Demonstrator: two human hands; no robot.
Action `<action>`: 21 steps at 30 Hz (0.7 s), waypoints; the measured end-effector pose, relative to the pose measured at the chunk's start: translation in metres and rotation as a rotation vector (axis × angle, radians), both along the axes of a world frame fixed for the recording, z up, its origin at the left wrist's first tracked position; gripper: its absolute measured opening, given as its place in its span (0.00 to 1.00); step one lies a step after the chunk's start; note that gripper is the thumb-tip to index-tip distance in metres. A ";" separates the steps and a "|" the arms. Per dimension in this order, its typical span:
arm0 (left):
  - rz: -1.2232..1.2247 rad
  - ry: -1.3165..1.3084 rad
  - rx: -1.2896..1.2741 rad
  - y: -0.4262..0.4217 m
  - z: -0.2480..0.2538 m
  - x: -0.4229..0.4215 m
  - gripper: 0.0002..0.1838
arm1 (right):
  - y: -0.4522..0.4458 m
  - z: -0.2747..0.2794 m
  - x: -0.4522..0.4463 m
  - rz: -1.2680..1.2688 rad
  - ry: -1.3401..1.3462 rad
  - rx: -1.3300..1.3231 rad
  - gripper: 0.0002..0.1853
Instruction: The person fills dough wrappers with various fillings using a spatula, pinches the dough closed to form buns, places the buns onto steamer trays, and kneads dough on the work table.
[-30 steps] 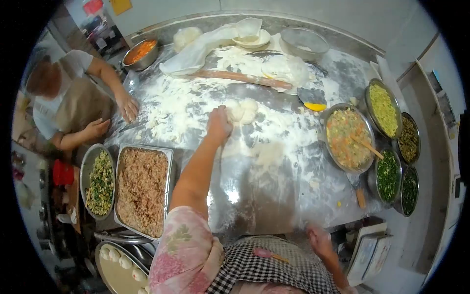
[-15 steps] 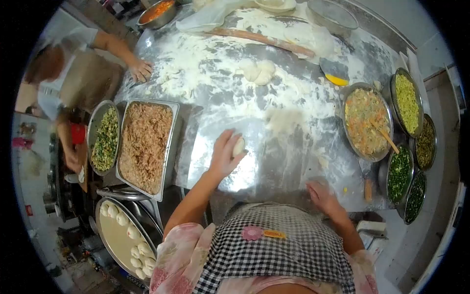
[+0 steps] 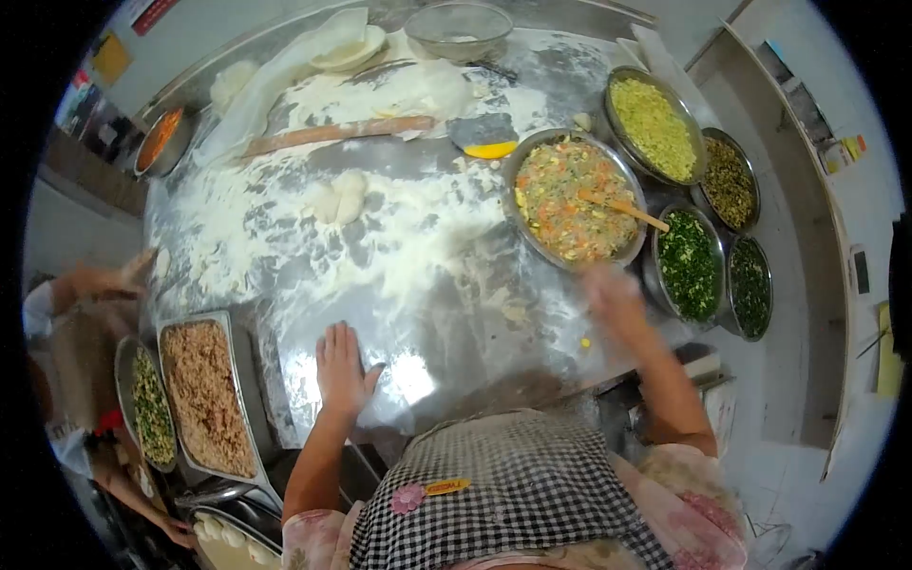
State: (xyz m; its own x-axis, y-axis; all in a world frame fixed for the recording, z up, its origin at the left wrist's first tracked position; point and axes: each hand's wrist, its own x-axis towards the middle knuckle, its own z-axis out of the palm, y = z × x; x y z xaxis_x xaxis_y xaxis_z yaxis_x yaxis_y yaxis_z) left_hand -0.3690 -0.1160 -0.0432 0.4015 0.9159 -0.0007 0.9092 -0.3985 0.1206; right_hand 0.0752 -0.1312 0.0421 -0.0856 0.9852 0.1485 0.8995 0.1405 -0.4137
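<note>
Left hand (image 3: 344, 375) is on table (image 3: 484, 332), right (image 3: 616, 302) by bowl (image 3: 510, 202).

Open tabletop (image 3: 432, 242) between dough (image 3: 339, 200) and filling bowl (image 3: 511, 199)

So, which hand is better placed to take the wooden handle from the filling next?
The right hand, probably: it looks nearer that wooden handle, while the left hand lies flat farther off.

yellow tag (image 3: 447, 486) on checked apron (image 3: 513, 480): lettering too small to read | red sign (image 3: 153, 15): unreadable
</note>
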 end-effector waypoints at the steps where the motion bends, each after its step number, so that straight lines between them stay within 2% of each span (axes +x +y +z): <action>1: 0.042 0.009 -0.029 0.002 -0.003 -0.001 0.42 | 0.012 0.015 0.014 -0.097 -0.068 0.010 0.15; 4: 0.155 0.024 -0.063 0.014 -0.003 0.002 0.44 | 0.039 0.024 0.056 -0.301 -0.330 0.173 0.16; 7: 0.237 -0.020 -0.053 0.029 -0.007 0.005 0.44 | 0.057 0.016 0.086 -0.352 -0.455 0.105 0.14; 10: 0.280 0.014 -0.085 0.037 -0.007 0.008 0.43 | 0.066 -0.002 0.102 -0.330 -0.718 0.028 0.14; 12: 0.310 0.067 -0.140 0.041 0.001 0.010 0.42 | 0.075 -0.005 0.100 -0.320 -0.768 -0.111 0.14; 13: 0.298 0.070 -0.112 0.042 -0.011 0.006 0.42 | 0.075 -0.016 0.109 -0.236 -0.761 0.041 0.14; 14: 0.302 0.046 -0.111 0.041 -0.010 0.003 0.41 | 0.074 -0.026 0.122 -0.160 -0.746 0.196 0.14; 15: 0.286 -0.020 -0.106 0.042 -0.010 -0.002 0.39 | 0.075 -0.030 0.129 -0.146 -0.776 0.159 0.13; 16: 0.265 -0.154 -0.086 0.042 -0.014 -0.012 0.32 | 0.075 -0.026 0.129 -0.142 -0.814 0.124 0.12; 18: 0.149 -0.064 -0.090 0.057 -0.014 -0.035 0.24 | 0.064 -0.003 0.111 -0.262 -0.739 -0.021 0.10; 21: 0.512 -1.033 -0.309 0.043 -0.045 -0.075 0.19 | 0.042 0.047 0.065 -0.480 -0.318 -0.049 0.08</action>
State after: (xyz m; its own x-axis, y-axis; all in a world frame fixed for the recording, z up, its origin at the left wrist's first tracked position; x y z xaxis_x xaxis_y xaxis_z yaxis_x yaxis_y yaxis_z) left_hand -0.4442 -0.0729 -0.0880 -0.0695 0.9876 -0.1409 0.3707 0.1567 0.9154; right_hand 0.1405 -0.0892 0.0889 0.3402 0.9297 0.1416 0.9388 -0.3270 -0.1081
